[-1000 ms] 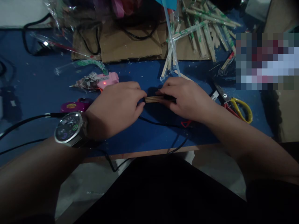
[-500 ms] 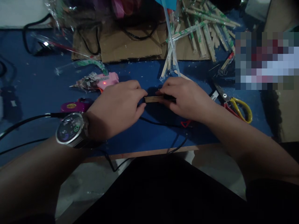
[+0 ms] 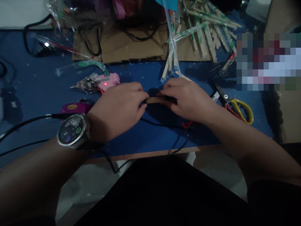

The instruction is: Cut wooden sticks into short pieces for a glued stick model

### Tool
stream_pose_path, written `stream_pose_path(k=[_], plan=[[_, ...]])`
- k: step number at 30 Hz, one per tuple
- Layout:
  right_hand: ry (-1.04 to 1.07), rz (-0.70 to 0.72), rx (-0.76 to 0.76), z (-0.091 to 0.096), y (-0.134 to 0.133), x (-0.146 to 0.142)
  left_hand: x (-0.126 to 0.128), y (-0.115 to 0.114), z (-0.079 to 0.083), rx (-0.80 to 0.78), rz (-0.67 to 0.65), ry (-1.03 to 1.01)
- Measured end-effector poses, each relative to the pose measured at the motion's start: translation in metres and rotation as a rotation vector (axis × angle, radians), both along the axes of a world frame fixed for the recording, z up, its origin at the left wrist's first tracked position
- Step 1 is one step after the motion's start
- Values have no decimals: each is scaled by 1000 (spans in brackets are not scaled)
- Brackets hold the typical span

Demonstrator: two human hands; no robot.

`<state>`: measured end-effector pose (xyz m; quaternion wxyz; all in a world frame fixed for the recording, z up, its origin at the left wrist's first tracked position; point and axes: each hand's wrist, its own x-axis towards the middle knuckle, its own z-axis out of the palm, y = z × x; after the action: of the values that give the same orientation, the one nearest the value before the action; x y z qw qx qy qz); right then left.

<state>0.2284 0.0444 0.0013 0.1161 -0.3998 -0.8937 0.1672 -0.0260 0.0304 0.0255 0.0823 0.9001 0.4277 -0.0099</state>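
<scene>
A short bundle of wooden sticks (image 3: 155,99) lies level just above the blue table (image 3: 145,138), held from both ends. My left hand (image 3: 117,108), with a wristwatch (image 3: 72,131) on its wrist, pinches the bundle's left end with thumb and fingers closed. My right hand (image 3: 188,99) grips the right end, fingers curled over it, so that end is hidden. A black cable (image 3: 160,124) runs on the table under both hands.
A pink glue gun (image 3: 107,82) with a lit red light lies left of my hands. Yellow-handled cutters (image 3: 237,106) lie to the right. Wrapped chopsticks (image 3: 204,34) and cardboard (image 3: 122,45) fill the back. A purple object (image 3: 74,107) and plastic wrappers (image 3: 87,64) sit left.
</scene>
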Motion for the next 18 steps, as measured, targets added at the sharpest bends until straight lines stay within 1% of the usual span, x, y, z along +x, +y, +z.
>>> stream_pose_path(k=[7,12,18], plan=[[12,-3,7,-1,-1,0,1,0,2,9,8,-33],[-6,-2,20,-2,-1,0,2,-3,2,49,-53,-33],[-19,1,21,-2,0,-1,-1,-3,-2,6,-82,-64]])
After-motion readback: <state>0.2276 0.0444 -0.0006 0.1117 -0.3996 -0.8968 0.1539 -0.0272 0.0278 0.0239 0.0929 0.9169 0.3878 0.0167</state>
